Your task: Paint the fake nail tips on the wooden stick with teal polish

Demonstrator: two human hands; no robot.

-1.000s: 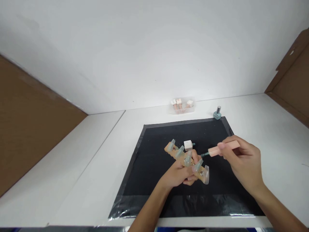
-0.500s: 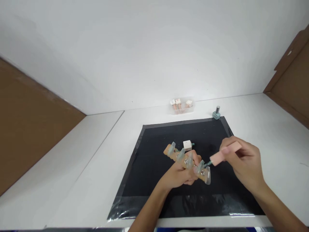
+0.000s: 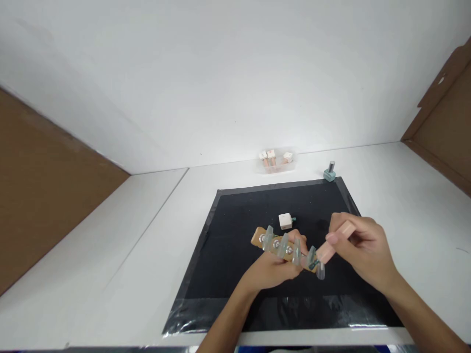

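Observation:
My left hand [image 3: 274,269] is closed around a wooden nail display stand [image 3: 259,235] that carries several false nails [image 3: 282,246] in a row. Most of these nails look pale green; the one at the right end [image 3: 321,271] is clear. Between the fingers of my right hand [image 3: 364,250] is a pink-handled nail polish brush [image 3: 336,241], its dark green tip against the nails near the right end of the stand. Just beyond the stand, a white nail polish bottle [image 3: 285,221] lies on its side, its neck green.
Under my hands lies a black mat [image 3: 235,211] taped to the white table [image 3: 140,274]. A clear box [image 3: 279,167] with several white-and-pink bottles stands by the back wall. At the mat's far right corner is a teal bottle with a silver cap [image 3: 329,172]. Brown boards [image 3: 47,191] flank the table.
The brush has moved left and down, its handle now more steeply tilted and closer to the stand. My left hand has turned the stand slightly, so the nails show at another angle.

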